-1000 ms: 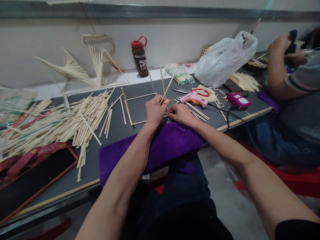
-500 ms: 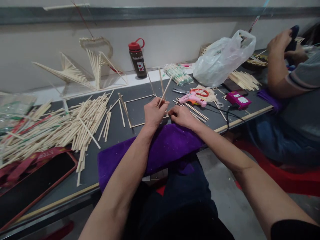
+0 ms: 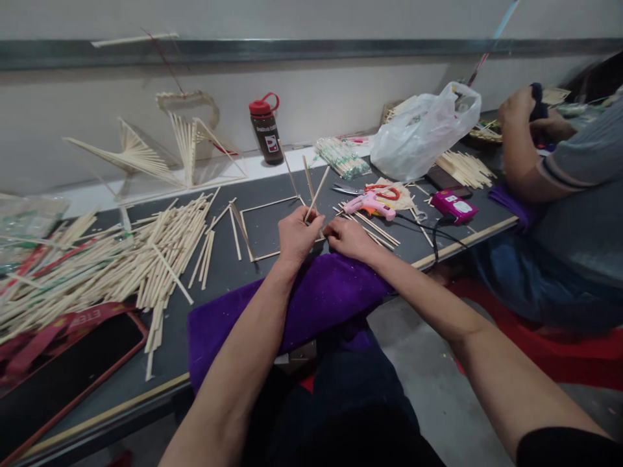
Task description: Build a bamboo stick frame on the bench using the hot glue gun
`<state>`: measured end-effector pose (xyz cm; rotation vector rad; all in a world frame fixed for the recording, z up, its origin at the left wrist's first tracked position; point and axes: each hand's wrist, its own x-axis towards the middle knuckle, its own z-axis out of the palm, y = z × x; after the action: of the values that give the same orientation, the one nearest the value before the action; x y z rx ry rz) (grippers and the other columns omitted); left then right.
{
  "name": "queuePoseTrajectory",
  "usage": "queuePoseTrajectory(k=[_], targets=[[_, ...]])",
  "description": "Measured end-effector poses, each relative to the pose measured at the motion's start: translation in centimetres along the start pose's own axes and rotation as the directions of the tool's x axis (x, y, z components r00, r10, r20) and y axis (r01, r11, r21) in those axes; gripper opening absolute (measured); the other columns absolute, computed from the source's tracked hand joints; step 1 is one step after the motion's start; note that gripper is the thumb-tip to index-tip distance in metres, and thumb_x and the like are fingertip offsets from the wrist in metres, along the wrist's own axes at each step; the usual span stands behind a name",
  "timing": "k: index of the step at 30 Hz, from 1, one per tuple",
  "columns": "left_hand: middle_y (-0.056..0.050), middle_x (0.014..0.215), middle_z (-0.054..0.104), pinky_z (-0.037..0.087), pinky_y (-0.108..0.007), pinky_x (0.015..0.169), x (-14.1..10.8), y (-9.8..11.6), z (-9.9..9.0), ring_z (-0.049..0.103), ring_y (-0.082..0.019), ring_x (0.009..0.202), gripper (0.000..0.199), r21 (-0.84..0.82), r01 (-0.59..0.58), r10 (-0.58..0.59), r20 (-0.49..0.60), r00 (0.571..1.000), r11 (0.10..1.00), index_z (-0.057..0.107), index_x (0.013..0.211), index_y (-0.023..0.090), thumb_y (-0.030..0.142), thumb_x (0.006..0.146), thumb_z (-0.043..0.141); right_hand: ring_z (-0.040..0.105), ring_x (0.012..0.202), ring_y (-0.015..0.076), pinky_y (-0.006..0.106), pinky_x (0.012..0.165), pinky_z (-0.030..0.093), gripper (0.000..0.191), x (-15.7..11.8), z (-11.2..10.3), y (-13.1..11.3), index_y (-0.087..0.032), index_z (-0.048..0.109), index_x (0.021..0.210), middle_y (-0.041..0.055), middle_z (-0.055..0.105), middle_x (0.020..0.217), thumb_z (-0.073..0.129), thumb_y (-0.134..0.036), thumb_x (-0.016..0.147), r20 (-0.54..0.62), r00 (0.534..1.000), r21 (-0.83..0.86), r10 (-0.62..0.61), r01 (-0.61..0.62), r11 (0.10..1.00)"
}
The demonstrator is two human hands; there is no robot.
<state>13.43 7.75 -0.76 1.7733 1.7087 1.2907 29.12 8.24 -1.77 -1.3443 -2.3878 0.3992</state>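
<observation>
My left hand point(image 3: 296, 239) is closed around a thin wooden stick point(image 3: 318, 192) that slants up to the right at a corner of a stick frame point(image 3: 267, 205). The frame lies flat on the dark table, with other sticks standing at its corners. Close beside it, my right hand point(image 3: 349, 237) has its fingers curled together at the same corner, their tips almost touching the left hand. What they pinch is hidden. Under my wrists a purple cloth point(image 3: 335, 292) covers the table's front edge. Several loose sticks point(image 3: 379, 230) lie just beyond my right hand.
Right of my hands lie a pink glue gun point(image 3: 372, 205), scissors point(image 3: 389, 192) and a magenta box point(image 3: 455, 206) with a black cable. A stick pile point(image 3: 170, 250) and a phone point(image 3: 73, 383) are left. Behind stand a bottle point(image 3: 265, 133) and plastic bag point(image 3: 423, 136). A co-worker point(image 3: 559, 175) sits right.
The camera view has tilted slightly, so the table appears lower and the things at right sit further left. Both hands keep nearly the same place at the frame's corner.
</observation>
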Motion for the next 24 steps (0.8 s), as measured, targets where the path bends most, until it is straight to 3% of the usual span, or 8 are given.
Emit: queuePoseTrajectory(k=[9, 16, 24], targets=[[0.004, 0.072, 0.070, 0.046, -0.022, 0.052, -0.33, 0.71, -0.28, 0.064, -0.012, 0.050, 0.009, -0.087, 0.069, -0.068, 0.018, 0.998, 0.994, 0.067, 0.077, 0.021, 0.029, 0.078, 0.068, 0.061, 0.088, 0.0204, 0.030, 0.077, 0.040, 0.029, -0.09, 0.65, 0.80, -0.014, 0.074, 0.102, 0.0089, 0.070, 0.099, 0.054, -0.012, 0.081, -0.059, 0.998, 0.043, -0.021, 0.024, 0.999], [0.003, 0.066, 0.068, 0.050, -0.026, 0.062, -0.42, 0.57, -0.44, 0.067, -0.015, 0.058, 0.010, -0.056, 0.033, -0.033, 0.010, 0.999, 0.998, 0.070, 0.076, 0.021, 0.029, 0.080, 0.066, 0.059, 0.085, 0.0175, 0.027, 0.075, 0.038, 0.023, -0.12, 0.49, 0.65, -0.016, 0.073, 0.100, 0.0063, 0.070, 0.096, 0.059, -0.016, 0.083, -0.050, 0.999, 0.068, -0.002, 0.005, 0.998], [0.005, 0.060, 0.066, 0.050, -0.027, 0.065, -0.37, 0.58, -0.45, 0.065, -0.013, 0.053, 0.010, -0.098, 0.026, -0.024, 0.015, 1.000, 0.995, 0.068, 0.073, 0.022, 0.029, 0.079, 0.068, 0.059, 0.084, 0.0170, 0.027, 0.074, 0.038, 0.021, -0.12, 0.09, 0.19, -0.016, 0.074, 0.102, 0.0067, 0.070, 0.097, 0.062, -0.019, 0.085, -0.034, 0.999, 0.048, 0.018, -0.017, 0.999]])
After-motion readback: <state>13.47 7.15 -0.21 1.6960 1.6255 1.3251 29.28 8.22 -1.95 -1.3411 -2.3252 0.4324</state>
